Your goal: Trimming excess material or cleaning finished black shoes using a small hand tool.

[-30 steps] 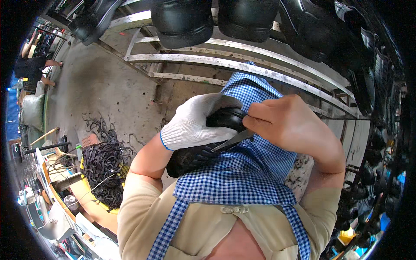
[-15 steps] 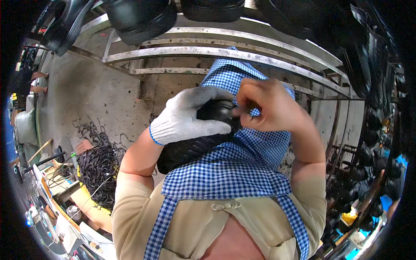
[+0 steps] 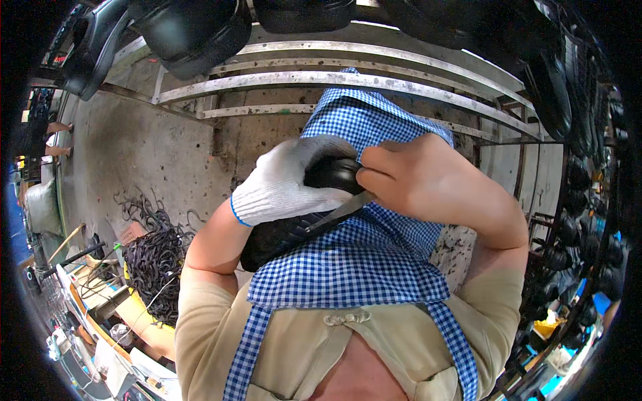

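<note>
My left hand (image 3: 284,177), in a white knitted glove with a grey palm side, is wrapped round a shiny black shoe (image 3: 332,175). The rounded end of the shoe shows between thumb and fingers, and its dark ridged sole (image 3: 284,235) lies against my blue-and-white checked apron (image 3: 348,274). My bare right hand (image 3: 404,175) is closed, its fingertips right at the shoe's rounded end. From under these fingers a thin grey knife blade (image 3: 338,212) slants toward the sole; its handle is hidden in the hand.
Metal rack bars (image 3: 334,81) cross in front of me, with black shoes (image 3: 190,33) along the top. At the left a heap of black strips (image 3: 157,267) lies by a cluttered bench (image 3: 130,307). More black shoes (image 3: 568,227) hang at the right.
My right hand has turned and its elbow has swung outward. The blade now shows below its fingers. My left hand keeps its hold on the shoe, almost unmoved.
</note>
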Motion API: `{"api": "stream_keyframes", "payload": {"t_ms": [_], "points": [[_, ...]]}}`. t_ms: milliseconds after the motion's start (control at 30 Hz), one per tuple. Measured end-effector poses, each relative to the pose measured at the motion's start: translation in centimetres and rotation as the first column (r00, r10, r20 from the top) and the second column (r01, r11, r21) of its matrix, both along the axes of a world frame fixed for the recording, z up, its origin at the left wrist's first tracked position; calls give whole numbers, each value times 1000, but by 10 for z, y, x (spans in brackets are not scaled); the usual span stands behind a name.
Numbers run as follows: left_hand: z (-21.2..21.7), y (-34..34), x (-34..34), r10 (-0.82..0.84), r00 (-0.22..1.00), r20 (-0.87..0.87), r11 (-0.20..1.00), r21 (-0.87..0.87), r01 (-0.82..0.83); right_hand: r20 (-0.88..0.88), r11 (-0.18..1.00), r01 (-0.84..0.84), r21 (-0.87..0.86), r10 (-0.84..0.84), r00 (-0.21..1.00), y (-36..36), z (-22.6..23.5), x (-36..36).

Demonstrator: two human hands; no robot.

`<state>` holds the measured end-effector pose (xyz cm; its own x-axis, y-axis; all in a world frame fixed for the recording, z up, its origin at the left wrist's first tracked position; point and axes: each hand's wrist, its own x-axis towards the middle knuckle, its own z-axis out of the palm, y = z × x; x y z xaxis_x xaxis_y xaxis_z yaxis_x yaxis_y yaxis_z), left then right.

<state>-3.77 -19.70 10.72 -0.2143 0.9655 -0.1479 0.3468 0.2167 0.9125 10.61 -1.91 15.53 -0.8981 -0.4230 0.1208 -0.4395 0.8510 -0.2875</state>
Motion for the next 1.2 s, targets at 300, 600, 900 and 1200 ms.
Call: {"api": "stream_keyframes", "payload": {"t_ms": [300,600,900,1200], "points": [[-18,4,3,-3,990,141,1000,5,2,78,983,24,-184,-10,997,9,-26,-4],[-21,-1,0,-6,972,233,999,48,-5,81,709,79,-701,-31,996,16,-66,-2],[-18,7,6,15,982,189,992,-127,10,101,950,65,-305,-35,994,13,-29,7],[-29,8,7,-27,979,202,998,-46,37,213,977,99,-191,-57,975,8,-40,6]]}}
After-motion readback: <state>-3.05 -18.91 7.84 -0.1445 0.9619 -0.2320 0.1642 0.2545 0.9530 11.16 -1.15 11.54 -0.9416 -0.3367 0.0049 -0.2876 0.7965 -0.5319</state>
